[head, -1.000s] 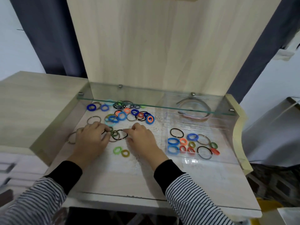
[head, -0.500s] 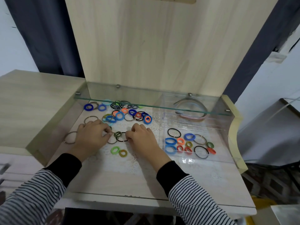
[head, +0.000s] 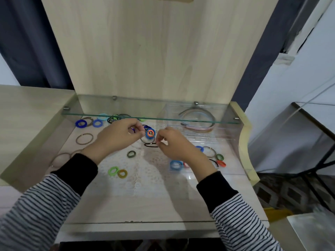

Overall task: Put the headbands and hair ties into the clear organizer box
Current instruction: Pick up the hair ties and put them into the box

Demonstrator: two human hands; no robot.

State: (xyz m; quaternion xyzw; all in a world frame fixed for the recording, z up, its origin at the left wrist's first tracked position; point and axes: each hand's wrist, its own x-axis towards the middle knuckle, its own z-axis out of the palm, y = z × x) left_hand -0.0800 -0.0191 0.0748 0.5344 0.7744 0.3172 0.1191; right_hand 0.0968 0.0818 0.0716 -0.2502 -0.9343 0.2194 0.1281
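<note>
The clear organizer box (head: 231,142) sits on the right side of the table (head: 136,201), partly under the glass shelf (head: 150,119), and I judge it partly filled. The headbands (head: 197,122) already lie in its far compartment. Its near compartment holds a handful of hair ties: a grey ring (head: 210,151), a blue tie (head: 176,164), a red one (head: 221,163) and a green-and-black one (head: 219,157); more may lie hidden behind my right wrist. Both hands are busy just left of the box. My left hand (head: 117,136) has its fingers curled round a bunch of ties (head: 150,134), blue and orange on top with a thin grey ring and a black loop hanging below. My right hand (head: 174,144) pinches the near-right edge of that bunch, so this lot has not yet gone in. Plenty is left, by my reading. A far pile (head: 116,117) lies under the shelf with two blue rings (head: 81,123) beside it. Large grey rings (head: 84,138) lie along the left, and three small ties sit near the middle: striped (head: 131,154), green (head: 113,171) and mustard (head: 122,173).
</note>
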